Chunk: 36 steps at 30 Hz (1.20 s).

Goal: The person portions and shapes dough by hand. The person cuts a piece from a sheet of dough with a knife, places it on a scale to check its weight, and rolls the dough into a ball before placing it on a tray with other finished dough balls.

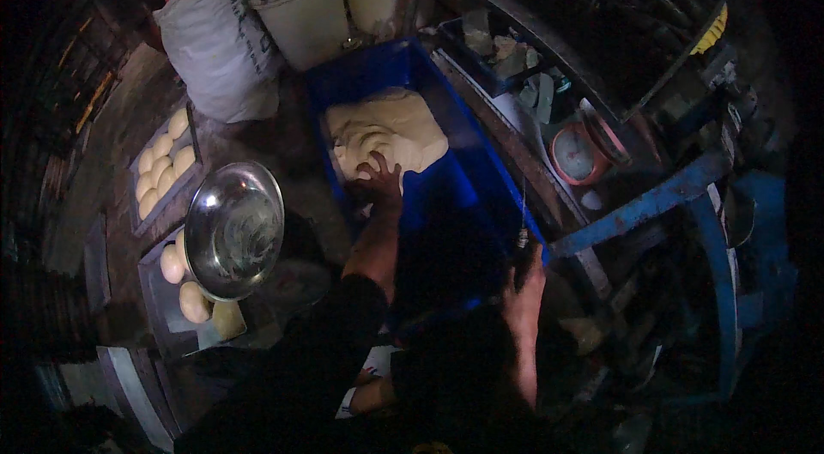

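Note:
A large mass of pale dough (393, 126) lies in the far part of a deep blue plastic tub (476, 190). My left hand (380, 180) rests at the near left edge of the dough, its fingers spread on the surface. My right hand (526, 270) is at the right rim of the tub, near its close corner; its fingers are in shadow, so whether it grips the rim does not show. The near part of the tub is dark.
At left, a steel bowl (238, 232) stands over a tray (158, 299) with dough balls (172, 263); another tray (199, 161) holds several more. A white sack (219, 48) and a white bucket (306, 16) stand beyond. A dial scale (574, 155) and a blue metal frame (644, 203) are at right.

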Motion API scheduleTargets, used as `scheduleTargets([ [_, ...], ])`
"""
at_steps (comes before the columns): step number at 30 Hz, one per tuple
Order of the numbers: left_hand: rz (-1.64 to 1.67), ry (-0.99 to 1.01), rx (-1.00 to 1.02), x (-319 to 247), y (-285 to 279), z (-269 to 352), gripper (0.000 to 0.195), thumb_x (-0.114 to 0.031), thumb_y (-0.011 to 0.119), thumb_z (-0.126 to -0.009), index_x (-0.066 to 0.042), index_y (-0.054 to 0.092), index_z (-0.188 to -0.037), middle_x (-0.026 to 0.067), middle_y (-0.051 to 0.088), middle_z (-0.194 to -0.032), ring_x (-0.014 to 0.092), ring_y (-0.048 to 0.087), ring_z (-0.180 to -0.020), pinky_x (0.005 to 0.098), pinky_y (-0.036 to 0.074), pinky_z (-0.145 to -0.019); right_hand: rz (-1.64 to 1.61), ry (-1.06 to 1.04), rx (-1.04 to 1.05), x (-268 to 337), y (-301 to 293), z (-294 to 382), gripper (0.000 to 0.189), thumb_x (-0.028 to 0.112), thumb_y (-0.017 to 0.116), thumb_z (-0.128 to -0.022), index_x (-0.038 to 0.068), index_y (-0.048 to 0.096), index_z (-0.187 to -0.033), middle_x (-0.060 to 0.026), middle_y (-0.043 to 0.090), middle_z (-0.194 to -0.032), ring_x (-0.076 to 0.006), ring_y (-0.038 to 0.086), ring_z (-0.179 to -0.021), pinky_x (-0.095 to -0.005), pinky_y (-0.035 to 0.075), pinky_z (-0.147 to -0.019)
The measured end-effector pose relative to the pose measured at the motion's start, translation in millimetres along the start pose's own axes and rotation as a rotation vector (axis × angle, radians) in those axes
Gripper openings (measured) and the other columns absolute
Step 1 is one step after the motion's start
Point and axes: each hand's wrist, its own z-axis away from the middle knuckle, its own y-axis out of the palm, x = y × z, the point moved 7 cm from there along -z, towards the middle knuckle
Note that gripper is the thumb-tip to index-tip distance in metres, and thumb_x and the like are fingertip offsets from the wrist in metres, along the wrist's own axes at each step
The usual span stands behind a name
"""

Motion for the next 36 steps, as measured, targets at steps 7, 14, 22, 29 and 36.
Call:
scheduleTargets([
  [7,0.657,0.329,0.093,64,-99,-53,0.077,-0.025,0.076,-0.076,-0.013,0.042,-0.144,0.0173,0.050,-0.132,0.044,0.048,-0.117,0.0577,0.042,-0.094,-0.111,0.054,0.585,11,68,-32,0.034,0.013,0.046,-0.099,0.004,0.051,-0.131,-0.0289,0.062,-0.109,-0.0471,0.059,-0.103,-0.0536,0.047,-0.085],
  [14,0.670,0.845,0.369,97,-216,-28,0.069,-0.016,0.075,-0.073,-0.008,0.051,-0.137,0.0149,0.059,-0.121,0.035,0.056,-0.106,0.0477,0.048,-0.086,0.130,-0.443,0.643,53,247,-93,0.027,0.013,0.050,-0.095,-0.002,0.059,-0.116,-0.0245,0.067,-0.092,-0.0439,0.066,-0.083,-0.0513,0.054,-0.074],
  [22,0.871,0.795,0.320,99,-259,-23,0.060,-0.006,0.073,-0.069,-0.003,0.061,-0.128,0.0121,0.069,-0.108,0.025,0.065,-0.093,0.0363,0.053,-0.078,-0.058,-0.572,0.571,44,429,-133,0.031,0.020,0.065,-0.084,0.002,0.065,-0.109,-0.0190,0.068,-0.083,-0.0359,0.068,-0.072,-0.0463,0.054,-0.063],
  [29,1.168,0.177,0.190,155,-215,-47,0.062,0.000,0.068,-0.068,-0.001,0.060,-0.129,0.0149,0.067,-0.116,0.026,0.064,-0.101,0.0356,0.053,-0.085,-0.670,0.078,1.002,52,324,-19,0.027,0.020,0.054,-0.095,0.008,0.060,-0.118,-0.0078,0.061,-0.075,-0.0208,0.059,-0.059,-0.0358,0.049,-0.053],
  [36,1.053,0.593,-0.134,167,-277,12,0.064,0.002,0.064,-0.072,-0.004,0.055,-0.135,0.0213,0.061,-0.123,0.036,0.062,-0.111,0.0400,0.047,-0.099,-0.630,0.548,1.057,49,172,37,0.030,0.042,0.048,-0.100,0.013,0.052,-0.093,0.0034,0.044,-0.067,-0.0061,0.035,-0.047,-0.0224,0.027,-0.040],
])
